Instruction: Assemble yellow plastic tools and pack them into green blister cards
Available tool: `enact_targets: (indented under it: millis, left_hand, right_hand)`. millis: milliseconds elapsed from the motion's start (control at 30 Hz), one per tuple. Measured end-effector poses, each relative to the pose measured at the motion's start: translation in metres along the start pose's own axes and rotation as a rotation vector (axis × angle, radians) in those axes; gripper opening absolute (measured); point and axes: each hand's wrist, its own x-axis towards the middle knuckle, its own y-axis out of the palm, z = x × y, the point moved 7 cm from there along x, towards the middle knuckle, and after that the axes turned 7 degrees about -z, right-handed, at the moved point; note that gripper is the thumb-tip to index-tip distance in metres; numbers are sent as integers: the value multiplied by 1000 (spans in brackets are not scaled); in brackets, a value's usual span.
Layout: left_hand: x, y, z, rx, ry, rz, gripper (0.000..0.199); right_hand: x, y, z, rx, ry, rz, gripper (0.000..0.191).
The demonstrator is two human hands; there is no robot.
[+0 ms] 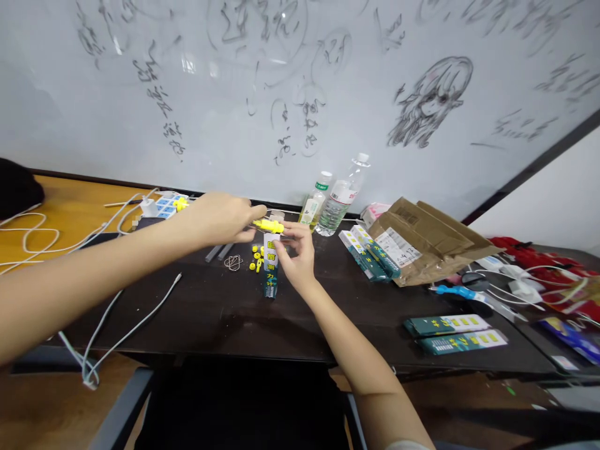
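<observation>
From the near edge of the tabletop (300,334), working inward: the teal-and-white box (270,282) sits at mid-width, ahead of me. Above the box's far end, nearer the tabletop's far edge, is the yellow part (272,226). My right hand (300,262) has fingertips at its right end; I cannot tell whether the thumb bears on it. My left hand (218,219) is pinched on the opposite end. Best practice: align both ends before applying force — press or draw along the axis, never across it — and grip lightly, since thin plastic may flex. Work low, clear of the loose yellow pieces (256,265) and the bottles (334,209) by the far edge.
</observation>
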Motion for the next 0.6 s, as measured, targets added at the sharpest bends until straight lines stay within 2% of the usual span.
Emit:
enact_targets:
  millis: [167,267,367,467,600]
  left_hand:
    - [11,-8,4,35,37,-32,20]
    - [20,-5,3,47,53,-52,17]
    - [29,-4,1,1,30,-118,7]
    - [35,-3,0,-51,10,-163,6]
    - [43,7,7,-116,-32,-186,5]
  right_hand:
    - [0,4,3,-11,-30,16,20]
    - [0,8,3,-24,-27,26,20]
    - [-1,10,3,-19,-18,26,20]
    - [-1,10,2,-28,-10,15,19]
    - [-1,12,3,-29,-10,17,18]
